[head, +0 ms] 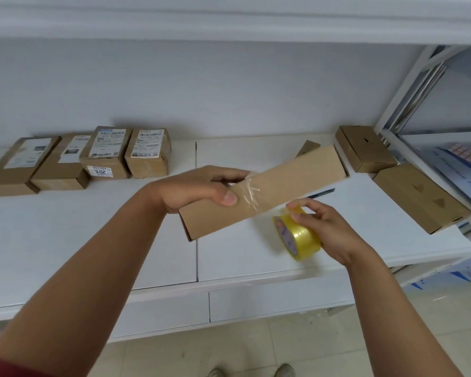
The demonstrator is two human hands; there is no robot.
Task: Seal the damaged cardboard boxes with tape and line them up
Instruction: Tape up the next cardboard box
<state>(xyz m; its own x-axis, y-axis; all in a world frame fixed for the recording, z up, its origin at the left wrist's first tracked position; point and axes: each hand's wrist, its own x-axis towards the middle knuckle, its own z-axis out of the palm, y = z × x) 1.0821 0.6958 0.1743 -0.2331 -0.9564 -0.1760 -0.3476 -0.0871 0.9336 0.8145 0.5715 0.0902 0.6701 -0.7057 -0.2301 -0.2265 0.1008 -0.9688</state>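
My left hand (199, 187) grips the near end of a long flat cardboard box (288, 183), held tilted above the white shelf (93, 240). A band of clear tape (252, 193) wraps across the box just right of my thumb. Below the box's front edge, my right hand (326, 229) holds a yellow-tinted roll of clear tape (297, 236), fingers pinching the strip where it meets the box. Several labelled boxes (106, 156) stand in a row at the back left. Two plain boxes (365, 148) (419, 197) lie at the right.
A small cardboard piece (307, 146) pokes up behind the held box, and a dark thin object (321, 193) lies under it. White shelf uprights (408, 85) and a blue-printed carton (457, 164) stand at the right. Tiled floor and shoes (283, 371) show below the shelf edge.
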